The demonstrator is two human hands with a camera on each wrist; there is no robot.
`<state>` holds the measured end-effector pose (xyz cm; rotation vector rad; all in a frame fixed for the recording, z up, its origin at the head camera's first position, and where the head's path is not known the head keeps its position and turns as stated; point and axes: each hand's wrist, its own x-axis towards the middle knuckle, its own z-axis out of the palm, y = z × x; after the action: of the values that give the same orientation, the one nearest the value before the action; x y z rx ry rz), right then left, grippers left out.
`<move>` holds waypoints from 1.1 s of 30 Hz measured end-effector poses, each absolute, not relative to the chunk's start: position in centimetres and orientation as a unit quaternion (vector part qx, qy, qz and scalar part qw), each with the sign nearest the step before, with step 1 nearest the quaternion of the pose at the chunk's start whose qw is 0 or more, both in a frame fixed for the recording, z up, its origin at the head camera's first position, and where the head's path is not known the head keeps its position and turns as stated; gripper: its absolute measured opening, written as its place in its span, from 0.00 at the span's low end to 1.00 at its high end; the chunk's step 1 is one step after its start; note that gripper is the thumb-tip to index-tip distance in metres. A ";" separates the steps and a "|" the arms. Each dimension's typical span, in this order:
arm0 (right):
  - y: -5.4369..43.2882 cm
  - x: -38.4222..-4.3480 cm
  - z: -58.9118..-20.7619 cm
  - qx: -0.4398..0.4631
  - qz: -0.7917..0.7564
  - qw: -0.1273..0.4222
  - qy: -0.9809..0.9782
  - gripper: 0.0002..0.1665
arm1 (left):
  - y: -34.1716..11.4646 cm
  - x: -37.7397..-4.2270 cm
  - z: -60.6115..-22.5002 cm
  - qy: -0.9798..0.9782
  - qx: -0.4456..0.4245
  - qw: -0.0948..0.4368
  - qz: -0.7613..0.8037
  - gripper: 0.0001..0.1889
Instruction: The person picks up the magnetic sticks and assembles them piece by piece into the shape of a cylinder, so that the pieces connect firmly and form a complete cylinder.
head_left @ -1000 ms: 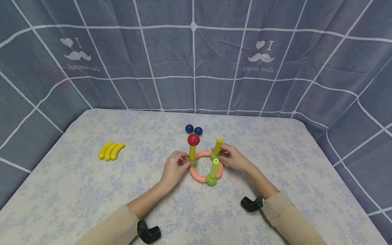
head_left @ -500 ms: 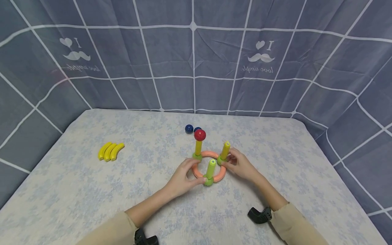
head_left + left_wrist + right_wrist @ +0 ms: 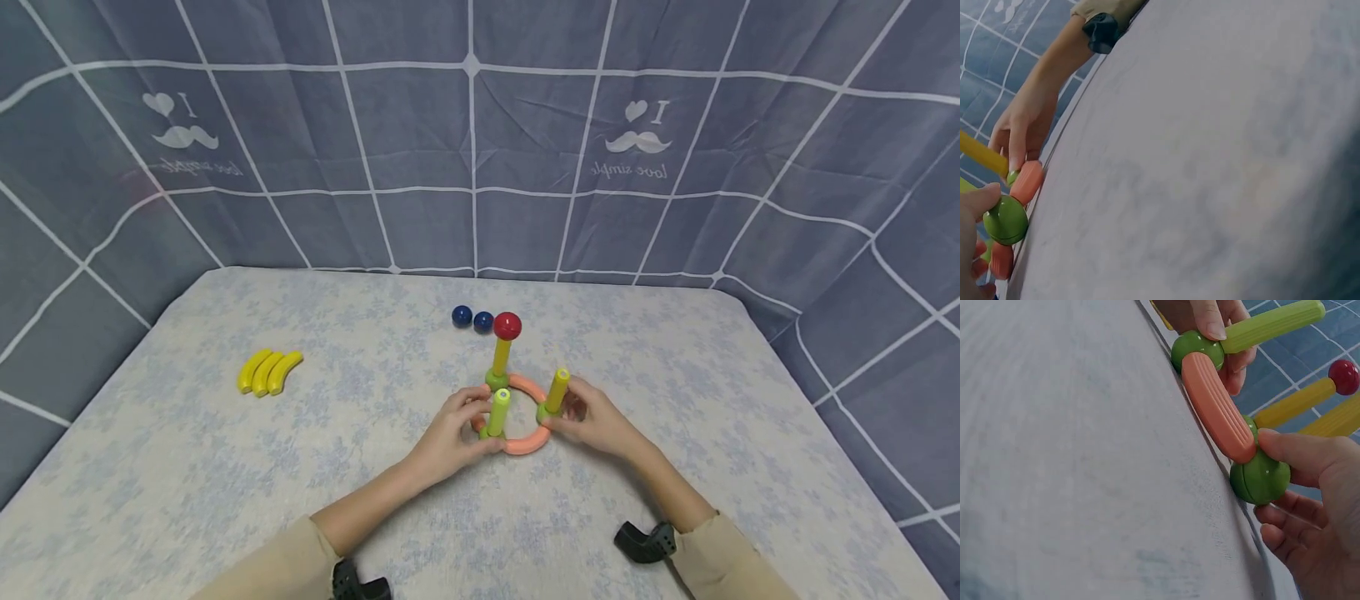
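Note:
A toy ring of curved coral sticks [image 3: 528, 443] joined by green balls lies on the table, with three rods standing up from it. At its back, a yellow rod [image 3: 502, 357] carries a red ball [image 3: 507, 326]. My left hand [image 3: 453, 433] grips the front-left green ball [image 3: 1005, 220], under a light green rod [image 3: 498, 412]. On the right side my right hand [image 3: 600, 418] pinches another green ball [image 3: 1261, 479] between thumb and fingers, at the foot of the second yellow rod [image 3: 557, 391].
Two dark blue balls [image 3: 462, 317] sit behind the ring. Several yellow curved sticks [image 3: 258, 372] lie side by side to the left on the patterned tablecloth [image 3: 360, 350]. A grey checked curtain [image 3: 420, 133] hangs behind the table.
The ring has turned clockwise, taking the red-topped rod from the left to the back. My left hand has moved from that rod's ball to the light green rod's ball. My right hand shifted slightly nearer.

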<state>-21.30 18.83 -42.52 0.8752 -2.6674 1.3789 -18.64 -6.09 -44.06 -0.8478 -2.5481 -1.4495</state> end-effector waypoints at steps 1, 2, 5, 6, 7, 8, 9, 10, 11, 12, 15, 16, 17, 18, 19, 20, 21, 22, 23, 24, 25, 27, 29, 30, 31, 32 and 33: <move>18.7 -21.0 -42.1 0.286 0.441 0.011 -0.851 0.15 | -6.2 -18.8 -44.0 -0.836 -0.279 0.046 -0.471 0.21; 18.5 -20.7 -41.7 0.294 0.443 0.015 -0.847 0.15 | -6.4 -18.9 -43.9 -0.836 -0.281 0.049 -0.469 0.21; 18.0 -19.9 -40.3 0.304 0.444 0.025 -0.843 0.15 | -6.7 -19.6 -43.8 -0.832 -0.284 0.052 -0.474 0.20; 17.9 -19.8 -40.3 0.309 0.443 0.029 -0.841 0.15 | -6.8 -19.8 -43.8 -0.829 -0.285 0.052 -0.479 0.19; 17.9 -19.7 -40.3 0.309 0.441 0.031 -0.842 0.15 | -6.9 -20.1 -43.8 -0.824 -0.287 0.051 -0.486 0.19; 17.8 -19.6 -40.3 0.310 0.440 0.032 -0.842 0.15 | -7.0 -20.3 -43.8 -0.819 -0.290 0.051 -0.492 0.18; 17.7 -19.5 -40.2 0.309 0.438 0.034 -0.843 0.15 | -7.1 -20.5 -43.8 -0.815 -0.289 0.046 -0.500 0.19; 17.7 -19.4 -40.2 0.310 0.435 0.036 -0.844 0.14 | -7.1 -20.8 -43.8 -0.812 -0.287 0.041 -0.507 0.19; 17.6 -19.3 -40.2 0.310 0.433 0.036 -0.846 0.14 | -7.2 -21.0 -43.8 -0.809 -0.285 0.035 -0.513 0.19; 17.5 -19.2 -40.1 0.308 0.432 0.037 -0.847 0.13 | -7.2 -21.2 -43.9 -0.807 -0.283 0.029 -0.518 0.18; 17.4 -19.0 -40.0 0.309 0.433 0.046 -0.846 0.13 | -7.3 -21.6 -43.9 -0.801 -0.272 0.011 -0.533 0.18; 17.4 -19.0 -40.1 0.311 0.436 0.054 -0.843 0.14 | -7.3 -21.8 -44.0 -0.800 -0.269 0.006 -0.536 0.18; 17.4 -19.0 -40.2 0.315 0.440 0.060 -0.838 0.14 | -7.4 -21.9 -44.0 -0.800 -0.266 0.002 -0.539 0.18; 17.5 -19.2 -40.5 0.319 0.444 0.068 -0.835 0.14 | -7.4 -21.9 -44.0 -0.798 -0.266 0.001 -0.540 0.18; 17.6 -19.3 -40.9 0.323 0.447 0.074 -0.831 0.15 | -7.4 -22.0 -44.0 -0.797 -0.265 -0.001 -0.542 0.17; 17.7 -19.5 -41.3 0.326 0.451 0.079 -0.827 0.15 | -7.4 -22.1 -44.0 -0.797 -0.264 -0.003 -0.543 0.17; 17.9 -19.7 -41.7 0.328 0.453 0.082 -0.825 0.15 | -7.4 -22.2 -44.0 -0.796 -0.266 -0.004 -0.544 0.17; 18.0 -19.9 -42.1 0.328 0.454 0.083 -0.824 0.15 | -7.5 -22.2 -44.0 -0.795 -0.267 -0.007 -0.545 0.17; 18.2 -20.1 -42.5 0.327 0.453 0.083 -0.825 0.15 | -7.5 -22.3 -44.0 -0.795 -0.271 -0.009 -0.543 0.17; 18.3 -20.2 -42.9 0.323 0.452 0.081 -0.827 0.15 | -7.6 -22.4 -44.0 -0.794 -0.277 -0.011 -0.541 0.17; 18.4 -20.3 -43.1 0.321 0.451 0.079 -0.829 0.15 | -7.7 -22.6 -44.0 -0.792 -0.282 -0.017 -0.541 0.17; 18.5 -20.5 -43.3 0.319 0.450 0.076 -0.831 0.15 | -8.1 -23.0 -43.9 -0.785 -0.297 -0.034 -0.543 0.18; 18.4 -20.4 -43.1 0.321 0.452 0.074 -0.829 0.14 | -8.6 -23.6 -43.6 -0.774 -0.315 -0.053 -0.547 0.19; 18.3 -20.3 -42.9 0.322 0.455 0.072 -0.827 0.14 | -9.0 -24.1 -43.4 -0.768 -0.320 -0.063 -0.552 0.20; 18.2 -20.2 -42.5 0.325 0.457 0.072 -0.825 0.14 | -9.3 -24.6 -43.2 -0.763 -0.322 -0.069 -0.557 0.20; 18.0 -20.0 -42.1 0.327 0.460 0.071 -0.823 0.14 | -9.5 -25.1 -43.0 -0.761 -0.319 -0.070 -0.561 0.21; 17.9 -19.8 -41.7 0.329 0.462 0.072 -0.821 0.14 | -9.8 -25.7 -42.8 -0.763 -0.316 -0.064 -0.560 0.22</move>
<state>-19.80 17.86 -41.72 0.9884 -2.4674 1.3873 -25.75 -9.79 -42.82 -1.0343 -2.5000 -1.8361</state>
